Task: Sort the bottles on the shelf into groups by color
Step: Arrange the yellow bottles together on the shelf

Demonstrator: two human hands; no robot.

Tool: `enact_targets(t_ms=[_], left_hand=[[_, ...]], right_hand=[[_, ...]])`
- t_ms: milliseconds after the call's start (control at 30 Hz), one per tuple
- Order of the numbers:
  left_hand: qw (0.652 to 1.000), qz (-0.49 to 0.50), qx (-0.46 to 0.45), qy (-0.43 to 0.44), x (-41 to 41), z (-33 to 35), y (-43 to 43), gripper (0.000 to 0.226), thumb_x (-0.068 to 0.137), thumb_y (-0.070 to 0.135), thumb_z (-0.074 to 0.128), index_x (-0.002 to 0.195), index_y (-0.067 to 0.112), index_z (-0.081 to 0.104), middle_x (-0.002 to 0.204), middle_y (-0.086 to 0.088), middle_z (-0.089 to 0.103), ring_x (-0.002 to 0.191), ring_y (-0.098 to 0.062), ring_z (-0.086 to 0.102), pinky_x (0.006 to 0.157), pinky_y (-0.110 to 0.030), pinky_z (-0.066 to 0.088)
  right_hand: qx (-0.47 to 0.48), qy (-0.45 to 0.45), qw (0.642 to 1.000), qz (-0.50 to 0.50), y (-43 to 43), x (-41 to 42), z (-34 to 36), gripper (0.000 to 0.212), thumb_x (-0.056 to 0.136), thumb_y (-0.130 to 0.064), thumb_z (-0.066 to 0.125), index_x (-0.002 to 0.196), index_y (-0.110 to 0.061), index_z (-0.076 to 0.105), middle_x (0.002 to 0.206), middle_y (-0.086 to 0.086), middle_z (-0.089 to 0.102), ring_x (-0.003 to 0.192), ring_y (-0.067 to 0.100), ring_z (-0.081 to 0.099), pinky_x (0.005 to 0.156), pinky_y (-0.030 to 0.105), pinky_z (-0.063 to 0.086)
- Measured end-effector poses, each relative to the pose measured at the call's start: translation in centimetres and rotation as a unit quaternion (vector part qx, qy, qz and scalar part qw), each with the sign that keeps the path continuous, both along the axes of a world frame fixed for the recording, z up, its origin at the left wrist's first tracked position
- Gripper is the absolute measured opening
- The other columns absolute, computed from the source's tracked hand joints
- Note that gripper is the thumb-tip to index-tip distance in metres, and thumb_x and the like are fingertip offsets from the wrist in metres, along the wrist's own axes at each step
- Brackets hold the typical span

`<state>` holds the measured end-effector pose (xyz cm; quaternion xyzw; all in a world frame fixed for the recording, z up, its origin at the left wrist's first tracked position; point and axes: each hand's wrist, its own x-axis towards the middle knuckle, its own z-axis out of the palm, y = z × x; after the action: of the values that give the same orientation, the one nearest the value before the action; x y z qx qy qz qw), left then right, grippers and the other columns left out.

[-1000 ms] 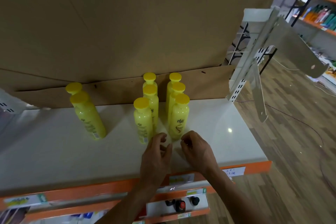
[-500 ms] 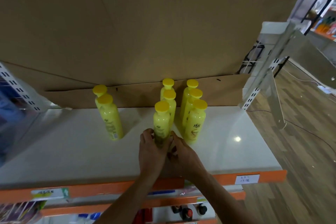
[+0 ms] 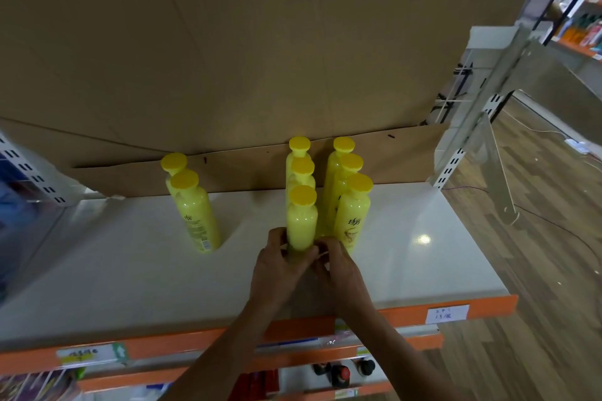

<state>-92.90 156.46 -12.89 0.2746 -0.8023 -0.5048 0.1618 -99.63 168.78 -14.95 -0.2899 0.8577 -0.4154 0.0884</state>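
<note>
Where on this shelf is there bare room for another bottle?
Bare shelf right of the right-hand column; also in front of the left pair. Crowded at the two columns, where left hand and right hand grip the front yellow bottle.

A single wide-angle camera worn on the head looks forward and steeply down from close above the shelf point(image 3: 130, 270), facing the cardboard backing point(image 3: 228, 58) at 12 o'clock, with the shelf's orange front edge point(image 3: 495, 304) at 6 o'clock and the wooden floor point(image 3: 553, 270) at 3 o'clock.
</note>
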Motion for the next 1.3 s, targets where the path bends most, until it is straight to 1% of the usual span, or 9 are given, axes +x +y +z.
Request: enact_targets(t_ms=[133, 267, 333, 467, 600, 767, 967, 1067, 1300], left_hand=[[0.999, -0.025, 0.012, 0.021, -0.1, -0.9, -0.8, 0.08, 0.064, 0.077, 0.065, 0.126, 0.027, 0.056, 0.114, 0.002, 0.053, 0.103, -0.01, 0.059, 0.079, -0.018, 0.049], [0.997, -0.054, 0.044, 0.023, 0.4, -1.2, -1.5, 0.074, 0.068, 0.07, 0.067, 0.129, 0.032, 0.053, 0.118, 0.014, 0.061, 0.108, -0.002, 0.06, 0.089, -0.024, 0.052], [0.996, -0.054, 0.062, 0.022, 0.8, -1.2, -1.5, 0.064, 0.072, 0.061, 0.071, 0.126, 0.033, 0.049, 0.12, 0.017, 0.061, 0.112, 0.0, 0.059, 0.091, -0.026, 0.053], [0.997, -0.05, 0.057, 0.021, 1.1, -1.1, -0.8, 0.051, 0.082, 0.045, 0.074, 0.125, 0.035, 0.049, 0.119, 0.018, 0.061, 0.106, 0.006, 0.058, 0.08, -0.008, 0.047], [0.999, -0.024, 0.029, 0.036, 0.5, -1.4, -0.6, 0.051, 0.078, 0.046, 0.076, 0.122, 0.036, 0.052, 0.116, 0.011, 0.06, 0.105, 0.0, 0.059, 0.079, -0.007, 0.046], [0.999, -0.02, 0.012, 0.033, 0.5, -1.7, -0.7, 0.051, 0.082, 0.045, 0.073, 0.127, 0.033, 0.053, 0.119, 0.014, 0.062, 0.106, 0.0, 0.06, 0.079, -0.003, 0.045], [0.999, -0.011, -0.009, 0.033, 0.1, -2.5, -0.7, 0.053, 0.084, 0.047, 0.07, 0.131, 0.032, 0.051, 0.121, 0.012, 0.061, 0.107, -0.004, 0.06, 0.089, -0.028, 0.055], [0.999, -0.022, -0.02, 0.032, 0.0, -2.5, -0.8, 0.053, 0.085, 0.048, 0.068, 0.132, 0.033, 0.049, 0.121, 0.013, 0.06, 0.107, -0.003, 0.06, 0.089, -0.03, 0.055], [0.997, -0.05, -0.036, 0.037, 0.1, -2.3, -1.4, 0.053, 0.087, 0.051, 0.064, 0.134, 0.031, 0.048, 0.122, 0.011, 0.061, 0.107, -0.005, 0.06, 0.089, -0.033, 0.054]], right_hand=[[0.002, -0.018, 1.0, -0.011, -0.1, -0.1, 0.3, 0.019, 0.098, -0.033, 0.052, 0.111, -0.029, 0.038, 0.107, -0.001, 0.065, 0.09, 0.019, 0.064, 0.071, 0.036, 0.054], [0.024, -0.006, 1.0, -0.011, -0.5, -0.2, 0.4, 0.041, 0.095, -0.04, 0.053, 0.13, -0.023, 0.04, 0.121, -0.002, 0.057, 0.092, 0.02, 0.062, 0.075, 0.037, 0.054], [0.052, 0.017, 0.998, -0.02, -1.0, -0.1, 0.3, 0.04, 0.096, -0.035, 0.052, 0.132, -0.018, 0.044, 0.127, 0.003, 0.051, 0.094, 0.025, 0.061, 0.074, 0.039, 0.052], [0.058, 0.031, 0.997, -0.041, -1.5, 0.6, 0.3, 0.035, 0.097, -0.029, 0.051, 0.128, -0.017, 0.045, 0.124, 0.005, 0.054, 0.095, 0.029, 0.062, 0.073, 0.04, 0.05], [0.039, 0.003, 0.998, -0.046, -1.6, 0.8, 0.6, 0.027, 0.095, -0.027, 0.052, 0.12, -0.021, 0.043, 0.11, 0.007, 0.066, 0.094, 0.031, 0.064, 0.071, 0.039, 0.05], [0.032, 0.017, 0.999, -0.038, -1.7, 0.5, 0.6, 0.029, 0.094, -0.025, 0.054, 0.12, -0.02, 0.041, 0.108, 0.007, 0.067, 0.091, 0.031, 0.065, 0.065, 0.033, 0.046], [0.027, 0.041, 0.998, -0.034, -1.7, 0.1, 0.3, 0.027, 0.095, -0.026, 0.054, 0.118, -0.018, 0.042, 0.102, 0.009, 0.067, 0.084, 0.031, 0.065, 0.062, 0.039, 0.051], [0.034, 0.041, 0.998, -0.035, -1.8, 0.1, 0.3, 0.029, 0.095, -0.027, 0.055, 0.12, -0.019, 0.041, 0.104, 0.009, 0.067, 0.086, 0.032, 0.066, 0.065, 0.043, 0.053], [0.052, 0.035, 0.997, -0.045, -1.0, 0.8, 0.8, 0.037, 0.095, -0.038, 0.055, 0.125, -0.019, 0.045, 0.118, 0.004, 0.065, 0.095, 0.026, 0.065, 0.069, 0.029, 0.045]])
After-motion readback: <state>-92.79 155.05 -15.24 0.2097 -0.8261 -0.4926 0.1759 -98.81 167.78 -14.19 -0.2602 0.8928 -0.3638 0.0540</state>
